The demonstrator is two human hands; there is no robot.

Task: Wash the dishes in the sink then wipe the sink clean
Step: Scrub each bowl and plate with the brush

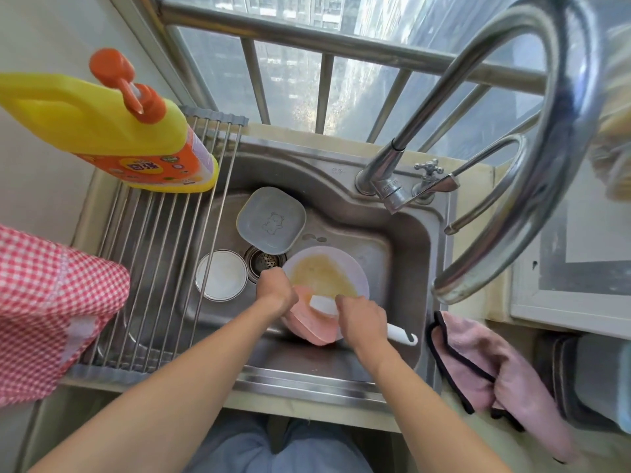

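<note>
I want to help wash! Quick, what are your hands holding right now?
Left hand: closed, gripping the rim of the dirty plate.
Right hand: closed around the white brush handle.

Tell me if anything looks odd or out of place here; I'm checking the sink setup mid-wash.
Nothing looks damaged or spilled. The pink plate, tilted in the sink, carries a yellowish-brown smear, simply not washed off yet. The detergent bottle stands on the rack.
</note>
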